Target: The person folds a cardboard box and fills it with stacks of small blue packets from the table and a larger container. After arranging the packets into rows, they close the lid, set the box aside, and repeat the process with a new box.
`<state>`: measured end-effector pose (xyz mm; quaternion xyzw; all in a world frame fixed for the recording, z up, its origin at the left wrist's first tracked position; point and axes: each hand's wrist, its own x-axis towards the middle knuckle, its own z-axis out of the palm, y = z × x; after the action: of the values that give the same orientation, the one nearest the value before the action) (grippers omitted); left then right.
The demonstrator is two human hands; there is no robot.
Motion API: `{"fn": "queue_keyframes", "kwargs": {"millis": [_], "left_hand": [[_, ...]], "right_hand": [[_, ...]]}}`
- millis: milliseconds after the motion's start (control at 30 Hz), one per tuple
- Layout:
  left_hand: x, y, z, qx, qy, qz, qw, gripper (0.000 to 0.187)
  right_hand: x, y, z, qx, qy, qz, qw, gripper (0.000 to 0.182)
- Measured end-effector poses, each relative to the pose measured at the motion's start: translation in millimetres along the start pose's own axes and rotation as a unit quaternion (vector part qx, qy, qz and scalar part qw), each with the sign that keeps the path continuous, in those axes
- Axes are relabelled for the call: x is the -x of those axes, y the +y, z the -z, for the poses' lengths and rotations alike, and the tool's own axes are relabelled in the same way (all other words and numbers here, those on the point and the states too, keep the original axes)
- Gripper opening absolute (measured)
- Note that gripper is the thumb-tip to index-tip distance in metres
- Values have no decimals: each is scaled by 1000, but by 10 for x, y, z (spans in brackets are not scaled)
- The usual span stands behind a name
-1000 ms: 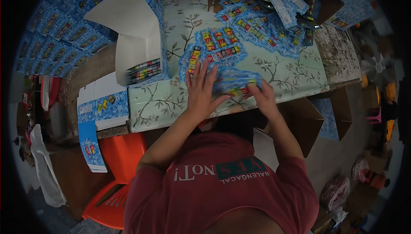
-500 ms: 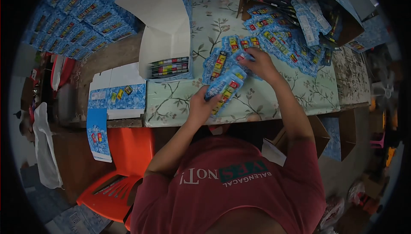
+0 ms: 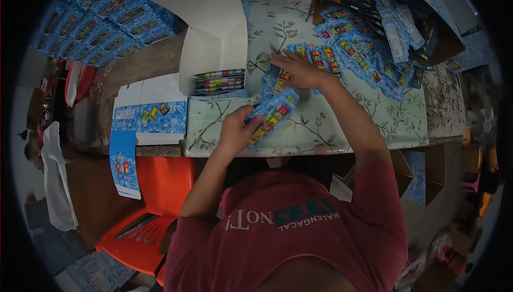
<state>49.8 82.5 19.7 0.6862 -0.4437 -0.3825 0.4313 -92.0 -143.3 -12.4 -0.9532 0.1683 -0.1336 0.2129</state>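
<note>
Left hand (image 3: 235, 130) grips stack of blue packets (image 3: 272, 113), just below-right of open white box (image 3: 216, 56). Right hand (image 3: 296, 70) spread flat on loose packets (image 3: 320, 59), right of box. Packets likely light, thin, slippery; best pinched at edges.

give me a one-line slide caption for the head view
Left hand holds a stack of blue packets while right hand reaches loose packets beside an open box.

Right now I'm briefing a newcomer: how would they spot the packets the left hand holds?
Start at the floral table, near its front edge. The left hand grips a stack of blue packets, lifted and tilted, unlike those lying flat under the right hand.
</note>
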Motion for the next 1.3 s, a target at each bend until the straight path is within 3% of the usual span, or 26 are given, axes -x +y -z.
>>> {"fn": "queue_keyframes", "kwargs": {"millis": [33,67,133,200,267,300,333,400,467,500,567,633,700,733,800,833,900,1000,1033,1100,1133,1200,1233,1300], "left_hand": [[1,89,66,-98,-33,-42,994,15],[-10,136,115,-195,-66,-83,975,17],[-23,46,45,-205,-61,-109,971,16],[-62,13,-13,-209,-65,-140,966,15],[-174,42,-66,-276,-1,-334,901,15],[-237,45,-95,-267,-4,-340,902,15],[-290,42,-120,-257,-32,-349,901,14],[-329,51,-178,-243,-67,-359,899,14],[-371,115,-210,-243,-118,-236,933,17],[-355,120,-224,-243,-119,-238,933,17],[-292,122,-222,-166,-17,-183,969,18],[-226,16,-204,-107,13,-142,984,19],[-103,-100,-180,-47,40,-97,993,19],[-37,-143,-169,-5,45,-83,996,19],[15,-175,-142,34,51,-68,996,19],[46,-185,-129,9,47,-70,996,20],[73,-164,-103,-22,45,-71,996,20],[7,-26,-109,-131,15,-144,981,20],[-23,10,-116,-151,-10,-180,972,20],[-124,61,-148,-170,-29,-213,962,19],[-170,76,-183,-184,-52,-250,949,17],[-225,77,-266,-194,-78,-288,934,16],[-259,66,-309,-203,-80,-310,925,16],[-294,64,-339,-208,-81,-335,915,16]], "right_hand": [[-69,0,4,88,-39,16,995,57],[-120,17,40,88,-35,21,995,57],[-157,-102,249,165,-156,-89,970,44],[1,-121,301,105,-125,-74,984,35],[227,-199,375,54,-90,-67,992,27],[360,-287,389,-125,-119,-94,981,22],[462,-320,413,-301,-142,-119,935,20],[680,-139,381,-302,-94,-94,944,22],[788,110,545,-87,97,-320,939,29],[874,360,511,146,135,-336,921,33],[1009,461,462,155,116,-367,910,36],[976,389,445,159,93,-394,901,39],[900,267,414,-92,-69,-384,916,35],[824,225,444,-95,-70,-383,916,35],[603,210,488,-145,-71,-288,944,41],[464,259,438,-149,-73,-286,944,41],[123,422,300,-21,97,-133,986,51],[-285,529,11,68,63,-39,995,60],[-331,453,39,65,63,-33,995,60],[-392,283,218,164,-60,-153,973,63],[-422,251,281,164,-63,-150,973,63],[-426,293,396,96,-168,-254,948,57],[-377,359,444,99,-168,-257,947,57],[-277,440,576,-207,-72,-267,938,48]]}}
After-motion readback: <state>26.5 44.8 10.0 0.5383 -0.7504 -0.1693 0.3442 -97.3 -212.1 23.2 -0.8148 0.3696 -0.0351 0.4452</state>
